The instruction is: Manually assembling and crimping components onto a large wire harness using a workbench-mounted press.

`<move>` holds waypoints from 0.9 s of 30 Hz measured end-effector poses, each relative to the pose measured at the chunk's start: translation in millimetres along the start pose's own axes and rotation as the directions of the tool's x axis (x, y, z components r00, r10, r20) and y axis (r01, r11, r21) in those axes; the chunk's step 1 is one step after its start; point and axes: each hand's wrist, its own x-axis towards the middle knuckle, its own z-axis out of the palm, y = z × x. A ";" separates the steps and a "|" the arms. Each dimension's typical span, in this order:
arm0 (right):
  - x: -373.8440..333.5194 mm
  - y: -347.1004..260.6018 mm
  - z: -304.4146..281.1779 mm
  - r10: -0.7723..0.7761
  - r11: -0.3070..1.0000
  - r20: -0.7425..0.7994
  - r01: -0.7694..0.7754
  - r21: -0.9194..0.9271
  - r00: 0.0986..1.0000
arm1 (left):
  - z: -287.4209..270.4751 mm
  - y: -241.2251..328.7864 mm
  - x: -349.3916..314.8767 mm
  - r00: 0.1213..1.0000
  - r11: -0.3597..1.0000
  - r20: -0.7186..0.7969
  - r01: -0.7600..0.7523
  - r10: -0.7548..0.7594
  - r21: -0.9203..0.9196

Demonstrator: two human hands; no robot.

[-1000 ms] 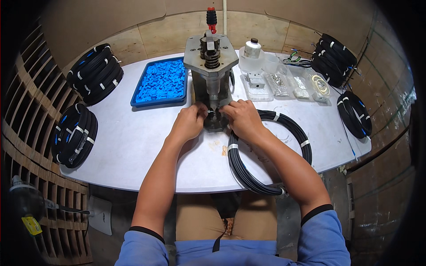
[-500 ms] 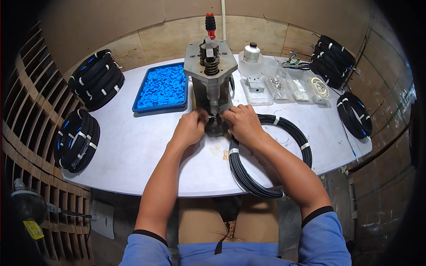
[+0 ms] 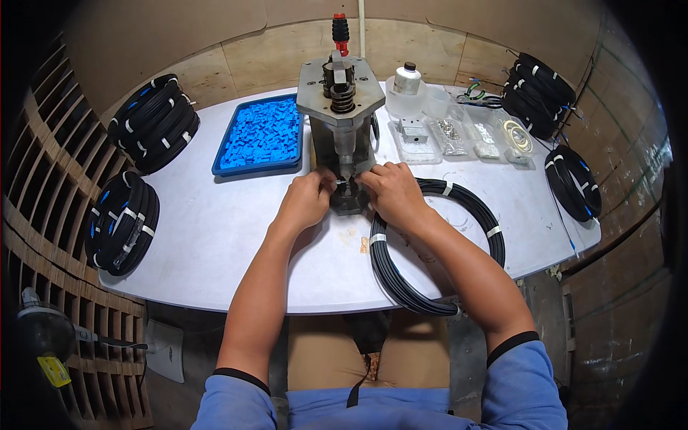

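A steel hand press (image 3: 342, 97) with a black-and-red lever grip stands before me. Both my hands meet low at its front, beneath the ram. My left hand (image 3: 307, 197) is closed in a pinch at the left of the press, with a small pale piece (image 3: 340, 182) near its fingertips. Opposite it, my right hand (image 3: 394, 190) has its fingers bent and pressed together; what they hold is hidden. Under my right forearm lies a large coil of black cable (image 3: 390, 276), tied with white bands, its upper left part running toward the right hand.
A blue tray (image 3: 217, 170) of small blue parts lies left of the press. Coils of black cable (image 3: 154, 125) stand at both table sides. Right of the press are a white bottle (image 3: 407, 80) in a clear tub and several clear boxes (image 3: 423, 153) of small parts.
The view has shifted slightly. Both hands stay at the foot of the press, with only slight finger movement.
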 end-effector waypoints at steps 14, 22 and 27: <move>2.0 0.2 0.7 -0.007 1.000 -0.010 0.007 0.013 1.000 | -0.2 -1.1 1.3 1.000 1.000 0.006 -0.007 0.007 0.021; -0.7 0.6 -1.5 -0.028 1.000 -0.007 0.028 -0.002 1.000 | 1.3 0.5 0.6 1.000 1.000 -0.003 -0.013 0.013 -0.011; 2.0 1.2 -0.3 -0.019 1.000 0.010 0.019 0.003 1.000 | 0.3 -3.3 3.4 1.000 1.000 -0.009 -0.024 0.024 0.008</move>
